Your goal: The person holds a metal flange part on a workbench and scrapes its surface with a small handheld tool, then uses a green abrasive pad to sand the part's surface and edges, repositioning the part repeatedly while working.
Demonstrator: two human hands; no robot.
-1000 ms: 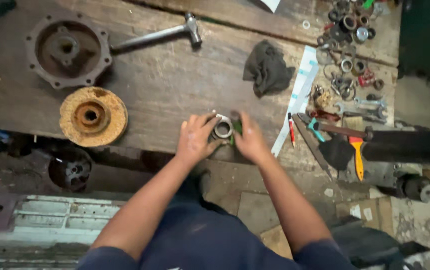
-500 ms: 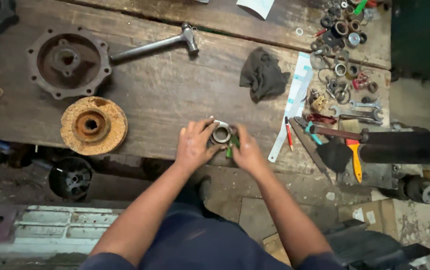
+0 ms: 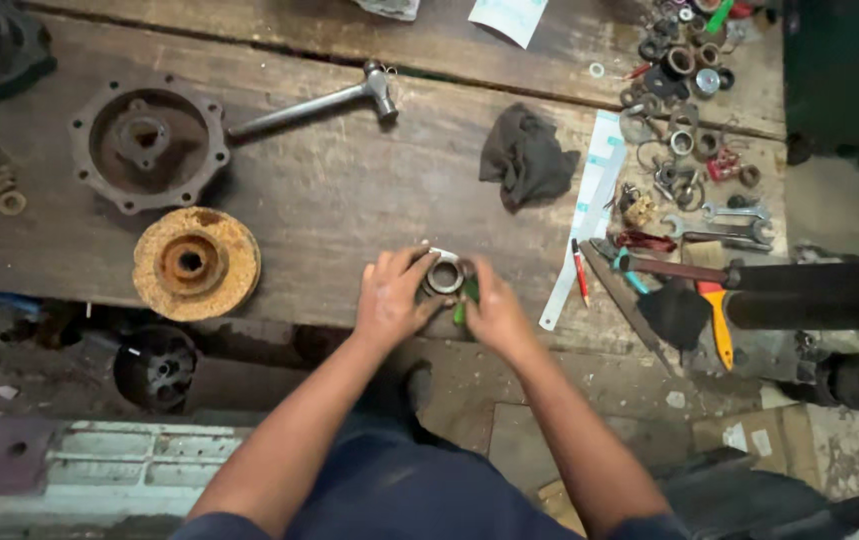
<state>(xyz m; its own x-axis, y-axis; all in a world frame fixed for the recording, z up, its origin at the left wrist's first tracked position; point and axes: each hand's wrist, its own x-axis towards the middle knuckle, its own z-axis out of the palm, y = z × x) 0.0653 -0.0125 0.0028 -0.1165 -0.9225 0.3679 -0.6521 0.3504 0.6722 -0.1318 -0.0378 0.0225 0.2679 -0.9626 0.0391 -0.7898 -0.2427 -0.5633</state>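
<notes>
Fingers of the left hand (image 3: 389,298) and right hand (image 3: 494,312) clamp around a small metal ring (image 3: 443,276) at the wooden bench's (image 3: 349,200) near edge; its fitting looks unfinished, a green tool (image 3: 460,311) under the right fingers.

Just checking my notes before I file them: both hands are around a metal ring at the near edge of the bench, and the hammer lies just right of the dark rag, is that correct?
Not quite. In the head view the hammer lies left of the dark rag, not right. The rest stands: the left hand and right hand are around the metal ring at the bench edge.
</notes>
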